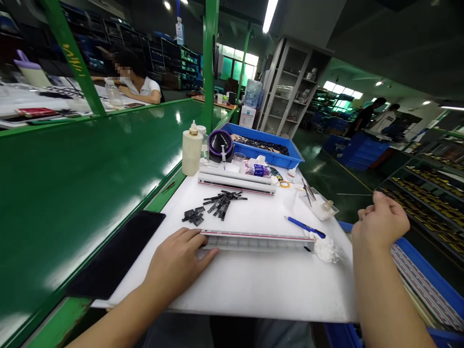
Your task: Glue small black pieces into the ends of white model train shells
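Observation:
My left hand (181,258) grips the left end of a long, pale, hollow bar (253,241) with a red stripe, lying across the white tabletop (261,290). Raised off the table's right side is my right hand (380,222), its fingers curled in; a thin light line runs left from the fingertips, and what they pinch is too small to name. A crumpled white tissue (327,250) touches the bar's right end. Beyond the bar are small black pieces (194,215), a pile of black strips (224,203) and a blue pen (304,226).
Another striped bar (235,184), a cream bottle (192,151) and a blue bin (264,157) stand farther back. A clear tray (322,208) is at right. A black mat (119,256) lies left. Blue crates (431,285) sit lower right. A person works across the green belt.

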